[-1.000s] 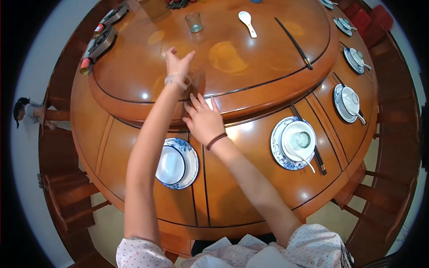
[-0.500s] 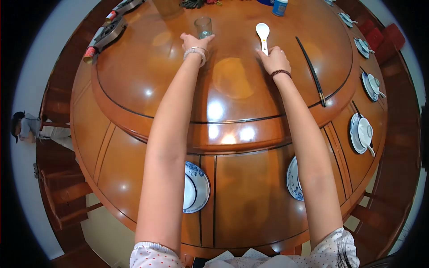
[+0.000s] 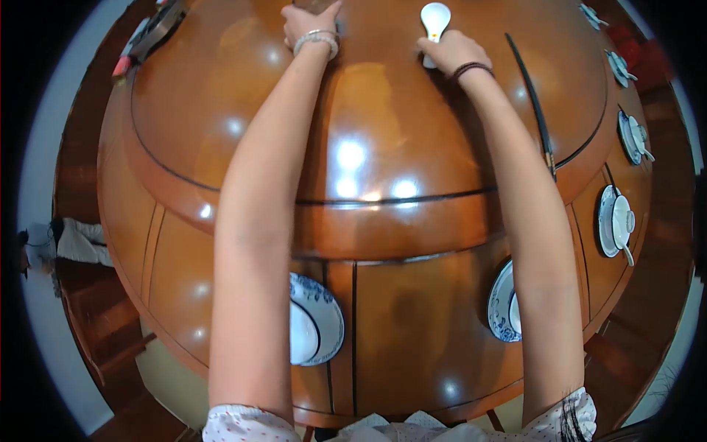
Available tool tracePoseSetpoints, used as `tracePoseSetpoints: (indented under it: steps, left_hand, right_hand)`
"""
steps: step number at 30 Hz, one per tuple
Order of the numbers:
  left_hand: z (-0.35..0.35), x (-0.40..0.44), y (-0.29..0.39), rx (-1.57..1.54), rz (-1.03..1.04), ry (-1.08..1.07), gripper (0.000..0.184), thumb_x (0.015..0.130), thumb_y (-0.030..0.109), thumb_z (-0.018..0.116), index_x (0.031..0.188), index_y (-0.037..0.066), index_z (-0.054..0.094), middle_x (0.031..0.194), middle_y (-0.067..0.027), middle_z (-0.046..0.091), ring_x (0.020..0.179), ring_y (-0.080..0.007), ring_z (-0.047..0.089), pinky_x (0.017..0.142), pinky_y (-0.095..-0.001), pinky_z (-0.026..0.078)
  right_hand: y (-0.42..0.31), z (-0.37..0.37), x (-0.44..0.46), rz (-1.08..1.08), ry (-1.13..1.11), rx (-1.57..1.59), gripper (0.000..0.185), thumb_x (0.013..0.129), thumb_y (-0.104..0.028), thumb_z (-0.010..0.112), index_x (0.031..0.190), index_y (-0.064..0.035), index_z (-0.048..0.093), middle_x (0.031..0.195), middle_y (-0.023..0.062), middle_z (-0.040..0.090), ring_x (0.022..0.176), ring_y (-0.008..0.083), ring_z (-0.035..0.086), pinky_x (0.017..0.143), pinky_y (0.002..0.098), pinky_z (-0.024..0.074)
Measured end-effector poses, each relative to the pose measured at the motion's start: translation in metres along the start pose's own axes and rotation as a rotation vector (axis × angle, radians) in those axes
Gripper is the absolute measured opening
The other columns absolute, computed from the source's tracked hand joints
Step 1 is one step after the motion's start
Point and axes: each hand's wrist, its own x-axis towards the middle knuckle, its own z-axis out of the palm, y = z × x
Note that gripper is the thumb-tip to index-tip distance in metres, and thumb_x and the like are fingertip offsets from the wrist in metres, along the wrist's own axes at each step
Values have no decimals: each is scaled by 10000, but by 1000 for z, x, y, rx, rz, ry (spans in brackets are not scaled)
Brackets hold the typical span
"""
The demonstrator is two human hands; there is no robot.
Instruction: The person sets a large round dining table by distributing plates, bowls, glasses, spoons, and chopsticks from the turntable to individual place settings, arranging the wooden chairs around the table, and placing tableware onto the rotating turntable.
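Note:
My left hand (image 3: 312, 25), with pale bracelets on its wrist, is at the top edge of the view, its fingers and thumb around a clear glass (image 3: 315, 6). Only a small part of the glass shows; the rest is behind the hand or cut off by the frame. On the right, my right hand (image 3: 458, 53), wearing a dark beaded bracelet, grips a white soup spoon (image 3: 435, 18) by its handle. The spoon's bowl points away from me. To the right of that hand lies a pair of dark chopsticks (image 3: 532, 92) on the raised round turntable (image 3: 390, 221).
Blue-and-white plates with bowls (image 3: 330, 324) (image 3: 501, 306) sit near me, partly behind my forearms. More place settings (image 3: 617, 221) line the right rim. A portable stove (image 3: 156, 33) stands at the upper left. Wooden chairs (image 3: 96, 317) ring the table; a person (image 3: 77, 239) is at far left.
The view has tilted down, so most things sit higher in it. My left hand has closed in around the glass. My right hand has slid up the spoon's handle, closer to its bowl.

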Motion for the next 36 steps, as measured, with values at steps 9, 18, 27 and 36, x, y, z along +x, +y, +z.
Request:
tracePoseSetpoints:
  steps: [9,18,27,36]
  left_hand:
    - [-234,-151,-44,-262,384,-527,462,705,203,699,1036,-11,459,979,-108,549,943,-186,535,818,-299,428]
    - [-380,-278,-103,183,85,-529,548,634,157,750,1054,5,433,944,-107,501,871,-228,544,750,-314,445]
    - [-366,-275,-111,454,348,-445,571,548,122,758,1070,84,527,967,-74,515,900,-241,509,732,-326,455]
    - [-358,-277,-122,445,456,-510,661,550,107,744,1153,71,475,999,-82,514,906,-253,491,743,-327,453]
  right_hand:
    - [-18,13,-137,-283,-285,886,346,858,-348,457,781,-24,553,502,12,496,408,70,434,389,214,341]
    - [-23,2,-338,-247,-613,1242,221,927,-221,364,920,-53,508,521,-53,390,446,5,319,413,155,226]
    - [-7,47,-434,-70,-888,1439,326,940,-317,304,1047,-29,412,576,-11,389,462,35,310,412,160,244]
    - [-28,43,-451,-57,-1043,1414,283,939,-317,306,1014,-63,408,616,8,449,471,35,338,421,157,280]
